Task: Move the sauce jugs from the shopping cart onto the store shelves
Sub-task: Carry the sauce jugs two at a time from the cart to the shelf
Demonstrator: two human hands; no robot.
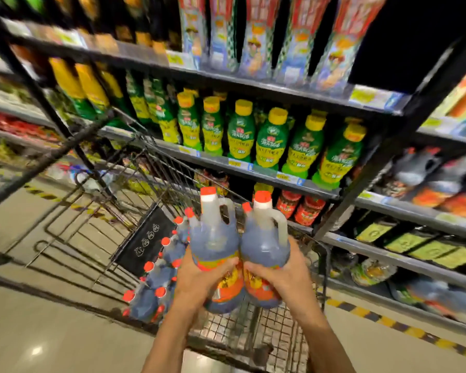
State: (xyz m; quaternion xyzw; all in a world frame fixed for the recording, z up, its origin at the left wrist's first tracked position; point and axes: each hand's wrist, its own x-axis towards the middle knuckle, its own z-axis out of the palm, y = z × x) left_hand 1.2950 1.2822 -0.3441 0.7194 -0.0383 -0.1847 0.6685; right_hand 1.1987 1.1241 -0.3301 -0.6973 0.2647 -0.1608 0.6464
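My left hand grips a dark sauce jug with an orange cap and a clear handle. My right hand grips a second jug of the same kind. Both jugs are upright, side by side and touching, held above the wire shopping cart. Several more orange-capped jugs lie packed in the cart's basket to the left of my hands. The store shelves rise just beyond the cart. Similar jugs stand on a shelf at the right.
Green bottles with yellow caps fill the shelf at the middle. Red-lidded jars stand below them. A black upright post divides the shelving units. Yellow-black floor tape runs along the shelf base. Tiled floor lies at the left.
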